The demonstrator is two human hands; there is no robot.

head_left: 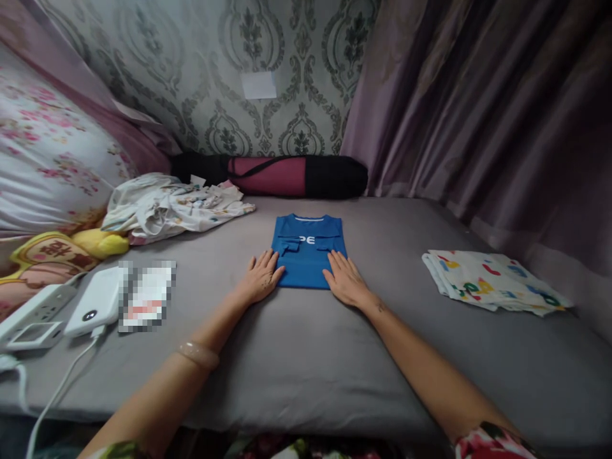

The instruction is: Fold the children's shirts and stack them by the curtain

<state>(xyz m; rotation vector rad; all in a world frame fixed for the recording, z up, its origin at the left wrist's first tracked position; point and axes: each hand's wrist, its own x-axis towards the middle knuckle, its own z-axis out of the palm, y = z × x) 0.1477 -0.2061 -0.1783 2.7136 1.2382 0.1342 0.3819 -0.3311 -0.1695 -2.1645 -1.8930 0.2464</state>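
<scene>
A blue shirt (308, 271) lies folded into a neat rectangle on the grey bed sheet (296, 357). Its neckline with a white strip faces away from me, and part of some white lettering shows near the middle. My left hand (262, 275) rests flat at the shirt's left edge, fingers stretched out and touching the cloth. On the opposite side my right hand (345, 279) lies flat with fingertips on the right edge. Neither hand grips anything. A bracelet (198, 355) circles my left forearm.
At right lies a folded white cloth with colourful letters (492, 280). A crumpled white garment (172, 207), yellow plush (100, 242), power strip (38, 319) and white power bank (95, 303) with cable are at left. A black-and-maroon bag (268, 175) lies along the wall.
</scene>
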